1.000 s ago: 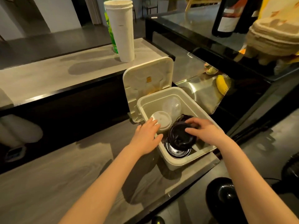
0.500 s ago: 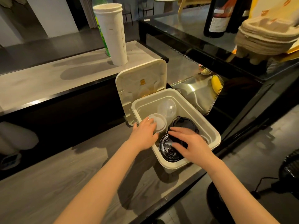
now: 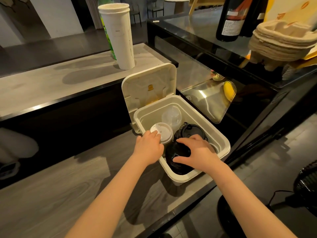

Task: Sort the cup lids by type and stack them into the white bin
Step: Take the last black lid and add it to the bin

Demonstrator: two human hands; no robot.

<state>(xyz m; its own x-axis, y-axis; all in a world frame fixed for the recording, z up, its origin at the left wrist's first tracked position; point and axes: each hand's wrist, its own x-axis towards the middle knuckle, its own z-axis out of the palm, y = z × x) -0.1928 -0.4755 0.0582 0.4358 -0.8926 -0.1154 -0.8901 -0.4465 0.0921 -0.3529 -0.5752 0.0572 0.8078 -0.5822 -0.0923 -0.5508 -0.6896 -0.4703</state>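
1. Left hand (image 3: 148, 146) reaches over bin (image 3: 223, 140) rim, fingers curled onto white lids (image 3: 164, 132).
2. Right hand (image 3: 200, 152) palm down, thumb and fingers clawed round black lids (image 3: 178, 150) in bin's near corner.

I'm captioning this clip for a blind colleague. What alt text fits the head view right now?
A person reaches into an open white bin on a counter: the left hand holds white lids, and the right hand grips black lids. Clear dome lids sit behind them in the bin.
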